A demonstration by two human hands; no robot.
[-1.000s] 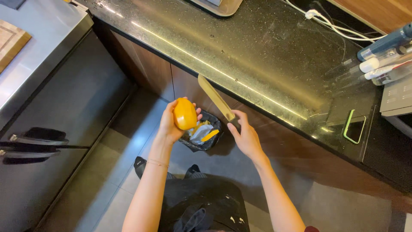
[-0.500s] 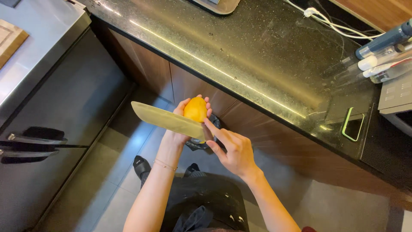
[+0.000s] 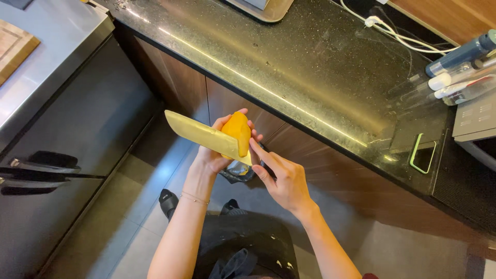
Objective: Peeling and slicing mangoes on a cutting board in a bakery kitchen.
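- Below the counter edge (image 3: 289, 106), over the floor, both hands meet in front of the person's body.
- Left hand (image 3: 219, 155) is cupped around a mango (image 3: 237, 132); fingers wrap its back and far side, and it stands roughly upright with its tip pointing up and away.
- Right hand (image 3: 284, 181) is closed around the handle of a knife (image 3: 204, 134); the forefinger lies stretched along the handle toward the blade.
- Knife blade is broad and pale gold. Its long axis runs from the right hand up and to the left, crossing the near face of the mango and passing well beyond the left hand.
- Blade lies flat against the near side of the fruit, touching it; whether the edge has bitten into the flesh cannot be told.
- Mango sits just up and left of the right hand, between the blade and the left palm, so the left hand is the nearer of the two.
- Directly under the hands is a dark bag or bin (image 3: 240, 170) with something pale inside; its contents are too small to tell.
- On the counter to the right lie a phone (image 3: 423, 155) with a green rim, some bottles (image 3: 460, 67) on their sides and a white cable (image 3: 392, 31), all well apart from the hands.
- At the far left is a steel worktop (image 3: 46, 77) with a wooden board (image 3: 13, 49) at its corner.
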